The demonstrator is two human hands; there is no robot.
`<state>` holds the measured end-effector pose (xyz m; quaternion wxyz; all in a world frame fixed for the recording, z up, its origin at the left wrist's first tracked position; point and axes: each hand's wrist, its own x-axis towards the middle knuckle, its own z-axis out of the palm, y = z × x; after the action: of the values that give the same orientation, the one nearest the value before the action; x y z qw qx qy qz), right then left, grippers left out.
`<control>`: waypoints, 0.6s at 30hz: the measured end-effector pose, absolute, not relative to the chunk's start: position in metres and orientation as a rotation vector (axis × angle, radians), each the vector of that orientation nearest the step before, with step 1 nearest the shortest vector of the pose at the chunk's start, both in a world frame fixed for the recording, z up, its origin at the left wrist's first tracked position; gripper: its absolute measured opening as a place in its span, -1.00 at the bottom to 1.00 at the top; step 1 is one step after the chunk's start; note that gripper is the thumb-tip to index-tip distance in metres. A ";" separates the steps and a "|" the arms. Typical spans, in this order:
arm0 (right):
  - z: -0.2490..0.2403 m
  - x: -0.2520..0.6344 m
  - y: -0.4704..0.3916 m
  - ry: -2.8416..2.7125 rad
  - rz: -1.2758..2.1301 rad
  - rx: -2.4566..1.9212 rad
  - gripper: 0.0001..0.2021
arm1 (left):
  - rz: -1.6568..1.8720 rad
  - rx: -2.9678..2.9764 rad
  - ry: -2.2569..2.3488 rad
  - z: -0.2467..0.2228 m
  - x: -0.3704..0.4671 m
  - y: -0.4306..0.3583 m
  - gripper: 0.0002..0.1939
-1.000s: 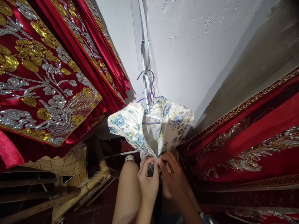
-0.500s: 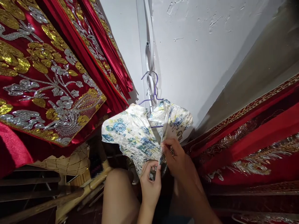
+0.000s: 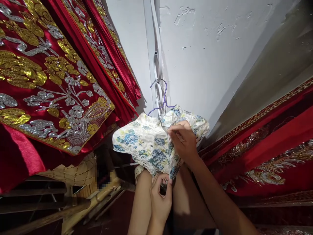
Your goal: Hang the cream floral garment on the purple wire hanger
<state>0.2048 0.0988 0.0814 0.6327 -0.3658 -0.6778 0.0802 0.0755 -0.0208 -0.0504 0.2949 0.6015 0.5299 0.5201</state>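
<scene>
A white short-sleeved garment [image 3: 144, 137] with blue and yellow flowers hangs on a purple hanger [image 3: 165, 98]. A zipper [image 3: 168, 155] runs down its middle, and the two edges meet below my right hand. My right hand [image 3: 183, 138] pinches the zipper's upper end just under the neckline; the pull itself is hidden by the fingers. Lower down, my left hand [image 3: 161, 192] pinches the garment's fabric at the bottom of the zipper line, thumb and forefinger together. Between the two hands the cloth is drawn straight.
The hanger hooks onto a white metal rack [image 3: 157, 49] against a white wall [image 3: 200, 65]. Red cloth with gold and silver embroidery [image 3: 61, 107] hangs at left, more red beaded cloth [image 3: 269, 156] at right. A wooden chair [image 3: 78, 209] stands lower left.
My right hand has slid up the zipper towards the neckline, and the V-shaped opening has shut behind it. My left hand keeps hold of the cloth lower down.
</scene>
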 end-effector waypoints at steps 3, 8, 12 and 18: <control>0.093 0.207 0.104 -1.553 0.181 -0.869 -0.87 | 1.388 1.629 1.427 -0.049 0.074 -0.020 -0.84; 0.115 0.210 0.112 -1.494 0.151 -0.882 -0.87 | 1.378 1.714 1.433 -0.051 0.072 -0.022 -0.86; 0.122 0.210 0.112 -1.523 0.146 -0.842 -0.88 | 1.349 1.720 1.439 -0.058 0.068 -0.019 -0.85; 0.119 0.210 0.102 -1.523 0.177 -0.873 -0.86 | 1.462 1.748 1.360 -0.020 0.059 0.009 -0.86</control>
<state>0.2096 0.1019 0.1193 0.6355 -0.3822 -0.6663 0.0777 0.0591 0.0086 -0.0204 0.2419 0.6391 0.4972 0.5346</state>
